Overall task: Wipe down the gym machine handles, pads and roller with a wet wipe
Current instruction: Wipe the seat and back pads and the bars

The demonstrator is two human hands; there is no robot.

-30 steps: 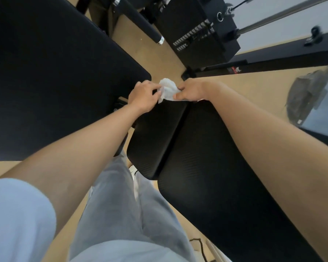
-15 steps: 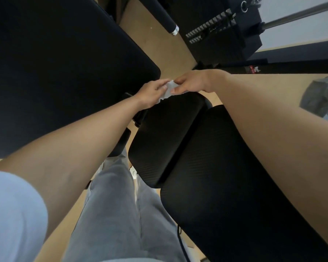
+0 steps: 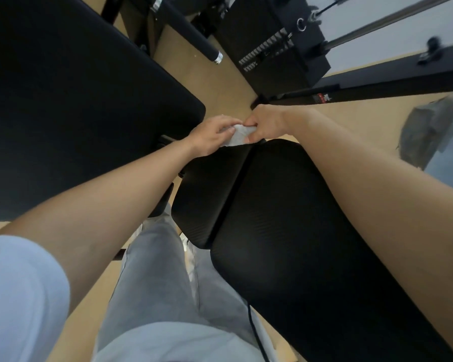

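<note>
Left hand (image 3: 210, 137) curled over wet wipe (image 3: 239, 136), right hand (image 3: 268, 123) pinching, at pad (image 3: 209, 189) edge.

Tan floor (image 3: 228, 84), pale wall (image 3: 382, 6).

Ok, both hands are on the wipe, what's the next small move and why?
Probably press the wet wipe onto the far end of the narrow pad and draw it toward you: left hand and right hand both pinch it, bunched, at that end.
</note>
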